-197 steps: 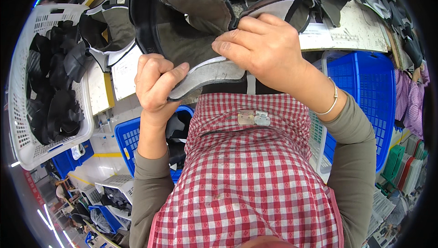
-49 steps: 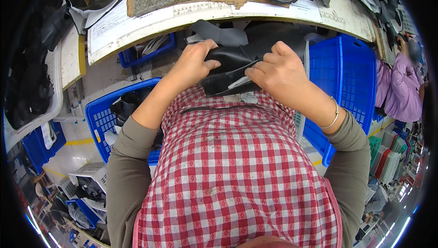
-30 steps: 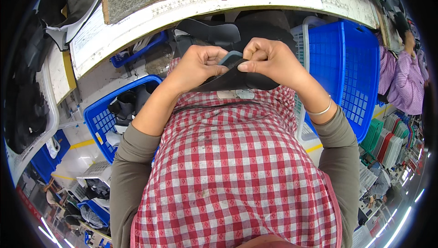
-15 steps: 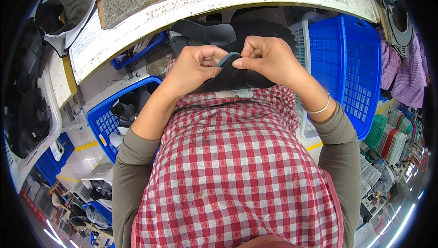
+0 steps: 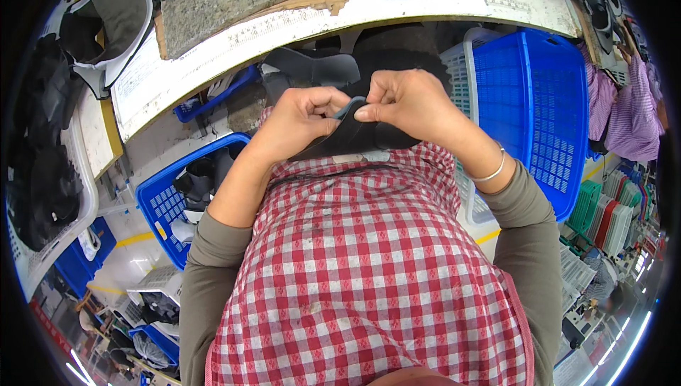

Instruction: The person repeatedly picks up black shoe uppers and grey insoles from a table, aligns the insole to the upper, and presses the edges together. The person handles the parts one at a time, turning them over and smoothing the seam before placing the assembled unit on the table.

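Observation:
A dark shoe upper piece (image 5: 386, 136), black with a grey-blue edge, hangs between my hands just in front of the checked apron. My left hand (image 5: 301, 120) pinches the grey-blue edge between thumb and fingers. Close beside it, my right hand (image 5: 408, 106) grips the black side of the same edge, thumb on the near face. The edge stands up in a curved fold between the two thumbs. Behind my hands, more grey and black pieces (image 5: 316, 67) lie under the table edge; their lower parts are hidden by my hands.
Ahead runs a white worktable (image 5: 255, 35) with ruler marks and a rough grey slab (image 5: 227, 4). Shoe uppers (image 5: 131, 20) stand on it at the left. A blue basket (image 5: 159, 205) with dark pieces is at my left; tall blue crates (image 5: 557, 123) stand at my right.
Both hands and the piece sit slightly lower and a little further left in the picture. The pinching grip on the edge stays much the same; the view has shifted a little.

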Tool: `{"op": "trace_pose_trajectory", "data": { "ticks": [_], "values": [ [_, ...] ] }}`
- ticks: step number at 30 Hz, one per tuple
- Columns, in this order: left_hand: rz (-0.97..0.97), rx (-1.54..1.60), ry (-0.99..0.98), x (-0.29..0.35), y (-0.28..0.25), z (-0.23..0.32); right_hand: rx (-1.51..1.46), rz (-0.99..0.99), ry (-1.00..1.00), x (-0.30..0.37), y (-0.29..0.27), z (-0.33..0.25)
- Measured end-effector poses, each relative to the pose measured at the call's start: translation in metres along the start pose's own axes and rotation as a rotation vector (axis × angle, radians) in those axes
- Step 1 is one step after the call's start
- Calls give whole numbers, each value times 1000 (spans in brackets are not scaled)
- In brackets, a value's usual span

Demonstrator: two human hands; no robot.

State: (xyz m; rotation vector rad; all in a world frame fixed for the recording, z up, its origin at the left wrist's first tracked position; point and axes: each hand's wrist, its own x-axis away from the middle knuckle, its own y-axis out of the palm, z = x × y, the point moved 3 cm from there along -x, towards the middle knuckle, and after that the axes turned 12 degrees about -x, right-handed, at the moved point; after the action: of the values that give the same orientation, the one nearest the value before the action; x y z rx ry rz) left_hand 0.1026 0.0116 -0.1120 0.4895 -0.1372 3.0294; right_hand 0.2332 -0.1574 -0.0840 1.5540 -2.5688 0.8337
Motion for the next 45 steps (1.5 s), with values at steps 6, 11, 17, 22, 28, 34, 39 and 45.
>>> {"op": "trace_pose_trajectory", "data": {
  "ticks": [6, 11, 17, 22, 28, 34, 39, 45],
  "values": [
    [-21, -164, 7, -4, 0, 6, -132, -45, 72, -1, 11, 25],
    [-29, -260, -98, -9, 6, -16, -782, -160, 224, -5, 22, 54],
    [77, -188, 23, -3, 1, 16, -208, -135, -244, -8, 4, 20],
    [52, -443, 92, 26, -58, 95, -547, 7, -496, -19, 24, -34],
    [-69, -261, -163, 47, -82, 80, -900, -21, -60, 6, 45, -11],
    [-292, -226, 47, 31, -60, 81, -788, -250, -137, 40, 1, 4],
    [-241, -369, 80, 18, -44, 93, -449, -337, -232, 26, -11, -13],
    [-175, -403, 105, 23, -46, 95, -416, -207, -353, 15, 0, -21]
  ]
}}
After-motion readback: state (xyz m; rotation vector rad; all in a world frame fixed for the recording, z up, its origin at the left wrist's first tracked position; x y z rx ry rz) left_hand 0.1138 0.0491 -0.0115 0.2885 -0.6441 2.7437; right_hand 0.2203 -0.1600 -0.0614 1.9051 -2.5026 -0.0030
